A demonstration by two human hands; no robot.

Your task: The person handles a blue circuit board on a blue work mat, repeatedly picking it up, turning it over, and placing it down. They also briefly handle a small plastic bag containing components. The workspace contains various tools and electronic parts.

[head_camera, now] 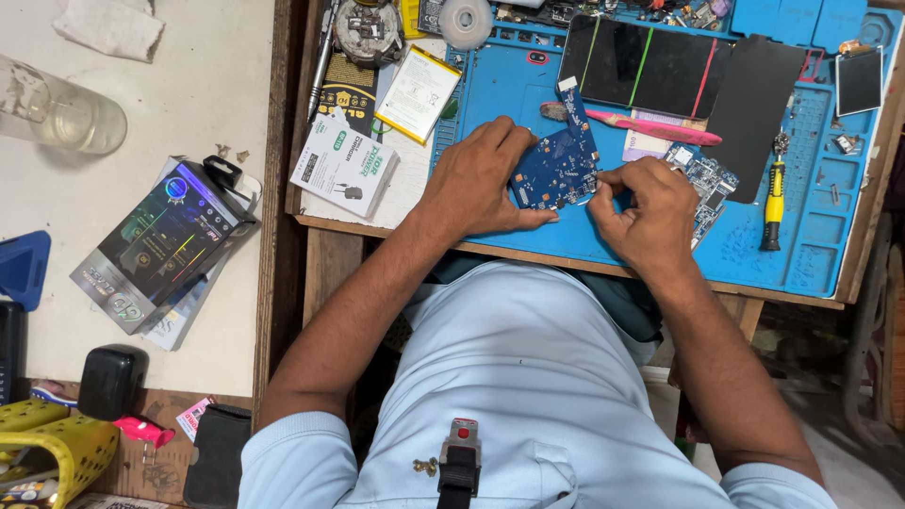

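Head view: a person seated at a work surface (528, 253), both hands over a blue mat (509, 90).
Circuit board: blue circuit board (558, 170), lying on the mat near its near edge, between the two hands.
Left hand: left hand (476, 184), fingers curled over the board's left edge, thumb stretched along its near side, holding it down.
Right hand: right hand (646, 212), fingers pinched together at the board's right edge; whether something small sits in the pinch cannot be told.
Second board: smaller blue board (705, 181), just right of the right hand, partly hidden by it.
Screwdriver: yellow-handled screwdriver (772, 203), upright on the mat, well right of the hands.
Phone screen: dark screen with coloured stripes (646, 66), at the far side.
Pink tool: pink tool (650, 127), lying far of the board.
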